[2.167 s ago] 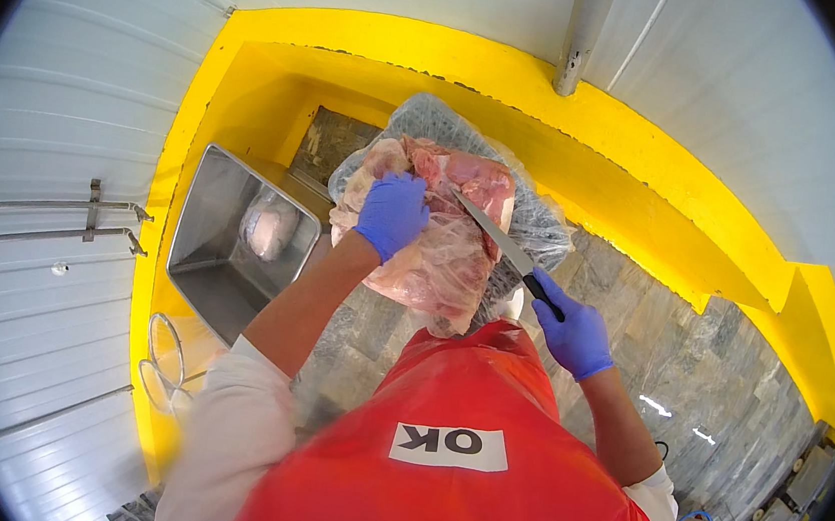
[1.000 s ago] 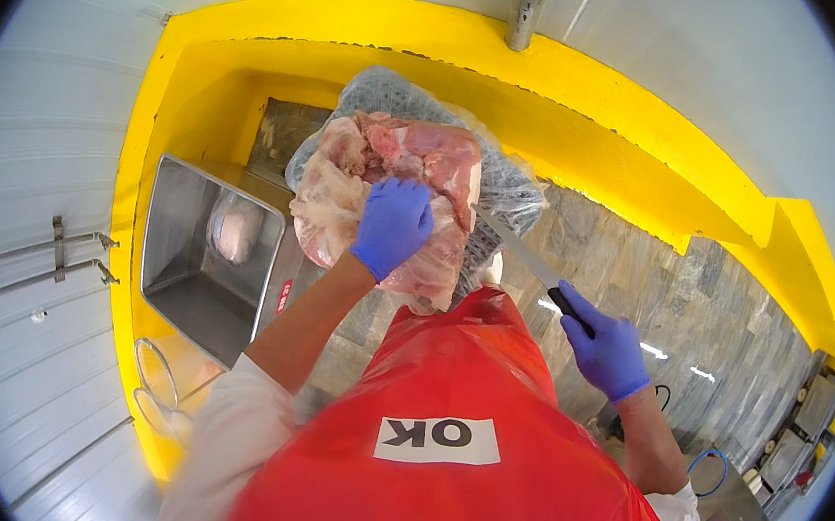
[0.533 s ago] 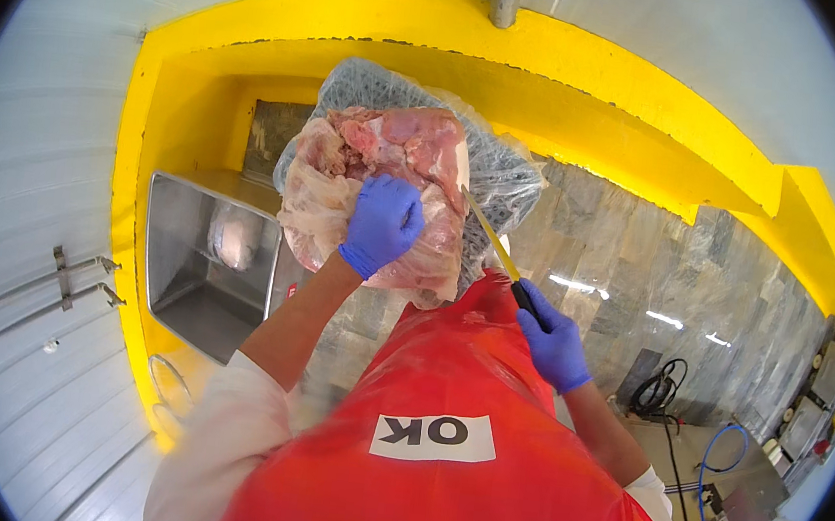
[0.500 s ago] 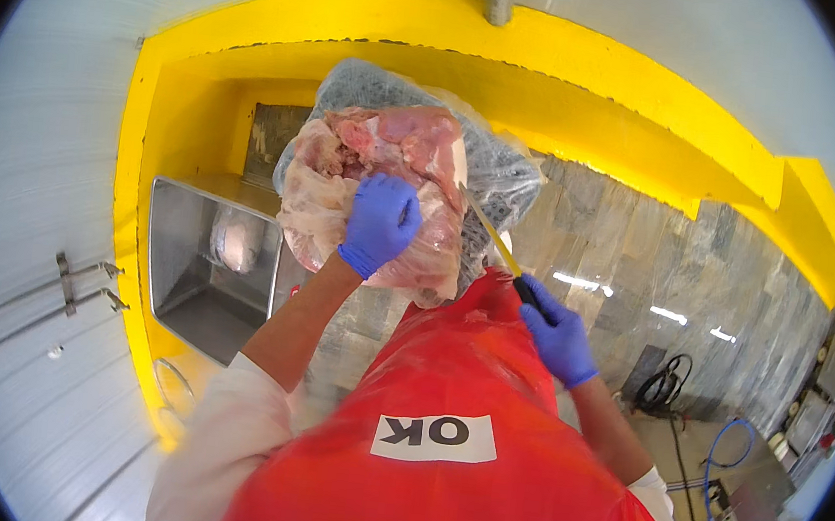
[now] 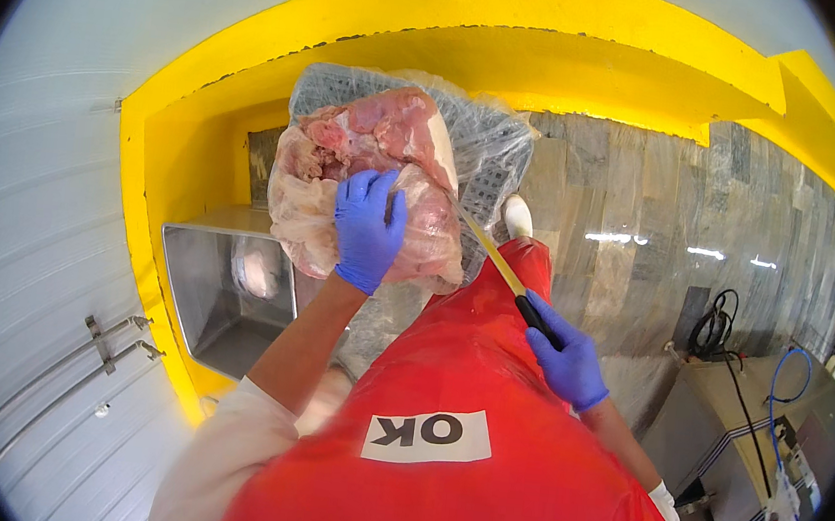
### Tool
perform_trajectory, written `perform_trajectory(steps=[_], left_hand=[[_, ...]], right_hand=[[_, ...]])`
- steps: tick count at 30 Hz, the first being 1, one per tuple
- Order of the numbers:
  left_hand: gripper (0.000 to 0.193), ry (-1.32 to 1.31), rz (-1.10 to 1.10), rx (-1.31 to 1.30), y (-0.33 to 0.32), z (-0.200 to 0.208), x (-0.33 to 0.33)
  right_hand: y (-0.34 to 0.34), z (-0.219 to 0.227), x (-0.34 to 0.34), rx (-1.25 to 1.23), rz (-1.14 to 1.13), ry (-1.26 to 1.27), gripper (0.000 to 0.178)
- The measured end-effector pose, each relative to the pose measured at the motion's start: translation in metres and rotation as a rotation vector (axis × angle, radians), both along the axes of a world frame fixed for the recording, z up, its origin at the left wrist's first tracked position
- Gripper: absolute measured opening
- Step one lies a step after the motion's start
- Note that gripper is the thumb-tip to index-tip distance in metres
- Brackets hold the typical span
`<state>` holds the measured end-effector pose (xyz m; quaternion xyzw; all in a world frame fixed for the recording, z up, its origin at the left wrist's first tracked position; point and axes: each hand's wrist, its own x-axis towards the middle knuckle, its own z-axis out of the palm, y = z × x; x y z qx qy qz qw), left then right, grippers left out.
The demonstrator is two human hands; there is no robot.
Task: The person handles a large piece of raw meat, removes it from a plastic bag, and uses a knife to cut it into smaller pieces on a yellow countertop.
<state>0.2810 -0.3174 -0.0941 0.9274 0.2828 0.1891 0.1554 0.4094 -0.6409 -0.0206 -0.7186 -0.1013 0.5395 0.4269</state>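
Note:
A large slab of raw pink meat (image 5: 426, 223), with paler skin or fat along parts of it, lies on a grey crate (image 5: 493, 157) covered in clear plastic film. My left hand (image 5: 368, 231), in a blue glove, presses down on the middle of the slab, fingers bent over a fold of it and thumb apart. My right hand (image 5: 569, 358), also gloved in blue, is closed round the black handle of a long, narrow knife (image 5: 494, 256). The blade looks yellowish and points up and left. Its tip meets the right edge of the meat.
To the left stands a metal bin (image 5: 217, 312) with a pale wrapped piece (image 5: 255, 270) inside. A yellow ledge (image 5: 597, 67) curves behind the crate. Grey tiled floor (image 5: 634, 201) extends right, toward a metal cabinet (image 5: 726, 401) with a coiled black cable (image 5: 715, 324).
My left hand has gone from a closed fist to fingers laid over the meat. The knife still touches the slab's right edge. The whole view has shifted slightly.

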Motion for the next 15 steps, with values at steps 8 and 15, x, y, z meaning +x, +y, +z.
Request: perform_trajectory(steps=[8,15], left_hand=[[0.022,-0.064,-0.032,-0.003,0.006,-0.003,0.001],[0.021,-0.080,-0.067,-0.076,0.008,-0.010,-0.002]], right_hand=[[0.029,-0.016,-0.056,-0.006,-0.107,-0.153,0.051],[0.057,-0.006,-0.041,-0.096,0.007,-0.409,0.047]])
